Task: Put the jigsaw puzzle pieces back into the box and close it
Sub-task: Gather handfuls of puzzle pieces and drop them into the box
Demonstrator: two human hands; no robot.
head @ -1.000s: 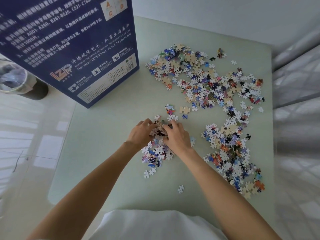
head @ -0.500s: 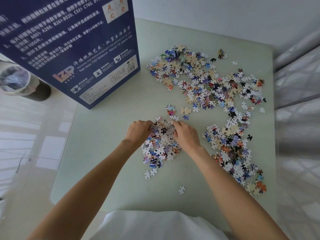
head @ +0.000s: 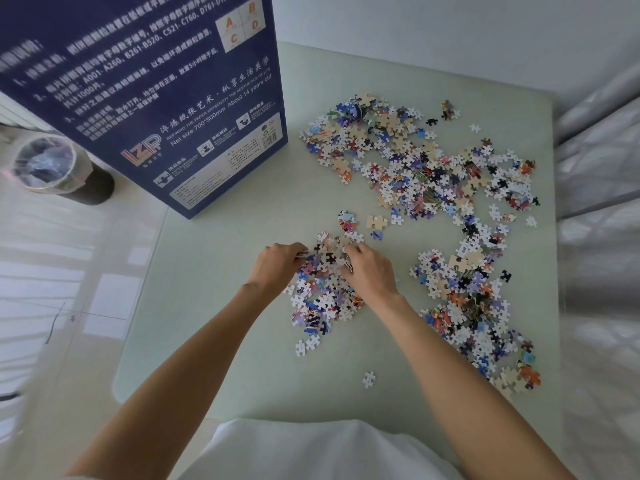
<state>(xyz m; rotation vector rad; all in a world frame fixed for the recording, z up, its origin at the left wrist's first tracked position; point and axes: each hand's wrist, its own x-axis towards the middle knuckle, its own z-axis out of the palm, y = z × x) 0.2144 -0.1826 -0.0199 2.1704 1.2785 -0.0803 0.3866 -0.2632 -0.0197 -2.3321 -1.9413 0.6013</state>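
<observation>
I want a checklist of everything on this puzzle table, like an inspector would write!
Surface: pale green table, bare at the near left.
Job's things: blue puzzle box standing at the far left; whether it is open cannot be told. Small pile of pieces between the hands; big scatter of pieces at the far right, running down the right side; single piece alone near the front edge.
Clutter: nothing seen.
Hands: left hand and right hand both gather the small pile, fingers curled round pieces.
Cables: nothing seen.
Surroundings: lined bin on the floor at the left; white wall behind.
</observation>
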